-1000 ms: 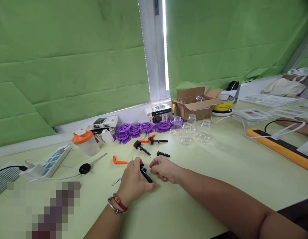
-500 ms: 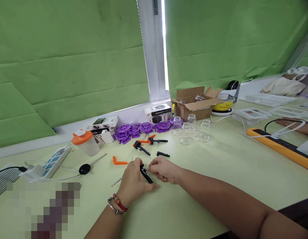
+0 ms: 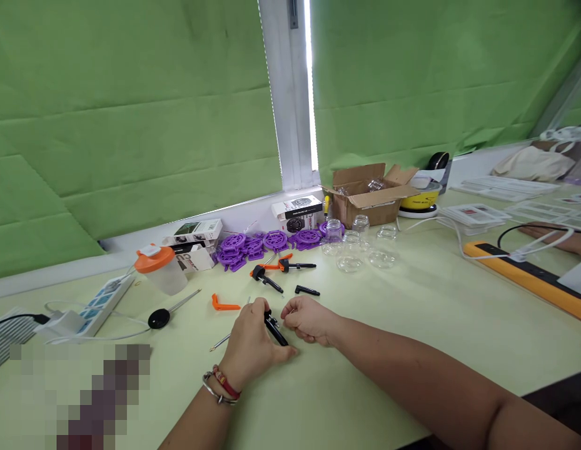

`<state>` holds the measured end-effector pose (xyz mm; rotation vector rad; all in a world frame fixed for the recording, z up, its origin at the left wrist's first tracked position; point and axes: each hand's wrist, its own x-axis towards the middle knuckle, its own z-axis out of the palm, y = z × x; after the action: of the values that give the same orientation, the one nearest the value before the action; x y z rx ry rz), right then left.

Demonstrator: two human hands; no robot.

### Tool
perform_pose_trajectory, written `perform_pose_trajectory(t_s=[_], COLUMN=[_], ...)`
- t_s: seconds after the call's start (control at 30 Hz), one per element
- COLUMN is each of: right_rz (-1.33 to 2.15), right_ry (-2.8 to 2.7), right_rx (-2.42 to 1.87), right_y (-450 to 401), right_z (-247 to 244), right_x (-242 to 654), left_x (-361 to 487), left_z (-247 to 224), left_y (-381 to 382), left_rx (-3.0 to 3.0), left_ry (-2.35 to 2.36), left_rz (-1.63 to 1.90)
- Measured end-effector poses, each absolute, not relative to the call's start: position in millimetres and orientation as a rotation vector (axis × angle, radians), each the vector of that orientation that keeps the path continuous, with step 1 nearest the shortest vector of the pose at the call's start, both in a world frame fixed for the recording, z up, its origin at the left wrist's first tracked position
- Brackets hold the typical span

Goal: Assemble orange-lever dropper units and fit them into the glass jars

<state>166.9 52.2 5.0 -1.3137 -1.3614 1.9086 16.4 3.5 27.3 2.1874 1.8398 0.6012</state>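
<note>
The left hand (image 3: pixel 252 340) gripped a black handle (image 3: pixel 278 333) between thumb and fingers, slanted and close over the table (image 3: pixel 318 400) (whether it touched the surface could not be told). A small metal piece (image 3: pixel 274 322) showed on the handle's right side. Just beside it, the right hand (image 3: pixel 309 320) had its thumb and fingertips drawn together; whether they pinched anything was too small to tell. A red bracelet (image 3: pixel 227 380) and a metal bangle (image 3: pixel 209 386) circled the left wrist.

A thin metal rod (image 3: pixel 219 342) lay partly hidden by the left hand. Beyond the hands lay an orange part (image 3: pixel 224 305), a loose black part (image 3: pixel 308 290) and two black-and-orange pieces (image 3: pixel 271 279). To the left were a round black gadget (image 3: pixel 159 319) with a long spike, a cup (image 3: pixel 168 278) with an orange lid, and a white power strip (image 3: pixel 105 306).

Farther back, purple discs (image 3: pixel 232 244) sat in a row between printed boxes (image 3: pixel 196 256), with clear jars (image 3: pixel 334 230) to their right before an open cardboard box (image 3: pixel 377 214). At far right, another person's hand (image 3: pixel 534 231) rested behind an orange power strip (image 3: pixel 520 272). Green coverings (image 3: pixel 154 125) hung behind everything.
</note>
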Motion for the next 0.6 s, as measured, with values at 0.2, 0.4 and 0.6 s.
perform_pose_trajectory(t_s=[0.2,0.4,0.6], right_rz=[1.893,1.897,2.088], right_ry=[-1.356,-1.355,-1.471], right_rx=[-1.327,-1.316,-1.208], right_y=[52.6,55.4,55.7], right_z=[3.4,-1.0,3.8], right_x=[166.8,166.9,174.8], left_x=[16.7,16.0,13.4], left_z=[26.1,24.6,25.9], left_y=[3.1,4.9,6.5], left_rx=[2.185,2.171,2.174], left_ry=[1.846,1.839,1.875], left_rz=[0.599,0.586,0.651])
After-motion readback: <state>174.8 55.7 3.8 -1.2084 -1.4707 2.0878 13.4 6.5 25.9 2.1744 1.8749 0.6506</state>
